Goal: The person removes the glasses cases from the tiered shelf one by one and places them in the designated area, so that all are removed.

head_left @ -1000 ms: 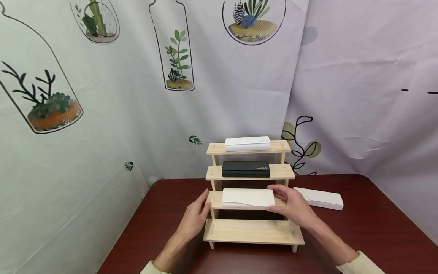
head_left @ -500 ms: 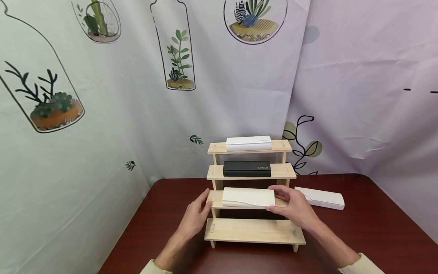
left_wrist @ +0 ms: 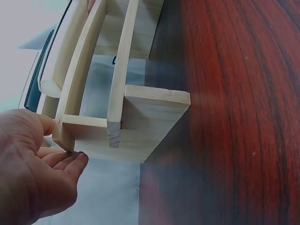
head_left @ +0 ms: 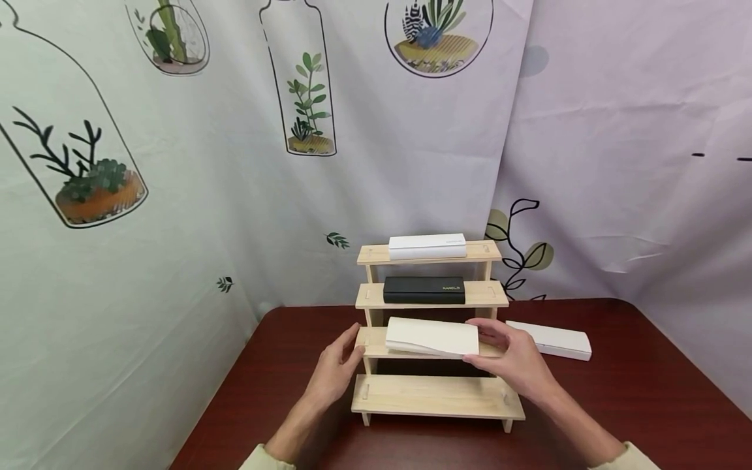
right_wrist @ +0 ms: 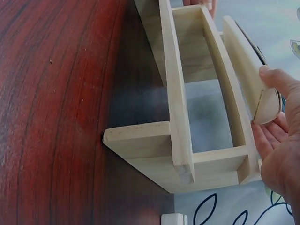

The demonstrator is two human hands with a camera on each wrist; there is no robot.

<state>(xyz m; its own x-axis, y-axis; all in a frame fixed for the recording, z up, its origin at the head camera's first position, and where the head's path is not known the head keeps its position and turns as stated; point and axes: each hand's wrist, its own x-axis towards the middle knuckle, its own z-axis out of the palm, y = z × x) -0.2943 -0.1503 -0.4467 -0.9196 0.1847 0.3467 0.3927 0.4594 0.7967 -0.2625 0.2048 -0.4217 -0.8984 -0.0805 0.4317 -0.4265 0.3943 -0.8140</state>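
On the third tier down of a wooden stepped shelf [head_left: 437, 396], a cream glasses case [head_left: 431, 337] sits slightly askew. My right hand [head_left: 513, 356] pinches its right end, thumb in front and fingers behind. The right wrist view shows that case [right_wrist: 243, 65] tilted, with my thumb on its side. My left hand [head_left: 332, 372] grips the left end of the same tier; in the left wrist view its thumb and fingers [left_wrist: 70, 164] lie on either side of the board's end. A black case [head_left: 423, 290] and a white case [head_left: 427, 247] rest on the two upper tiers.
Another white case [head_left: 555, 341] lies on the dark red table [head_left: 264, 365], right of the shelf behind my right hand. A printed cloth [head_left: 376, 183] hangs behind the table and along its left side. The bottom tier is bare wood.
The cream case has shifted a little to the right and turned, its left end now farther back than its right. My right hand moved right with it. My left hand has stayed at the shelf.
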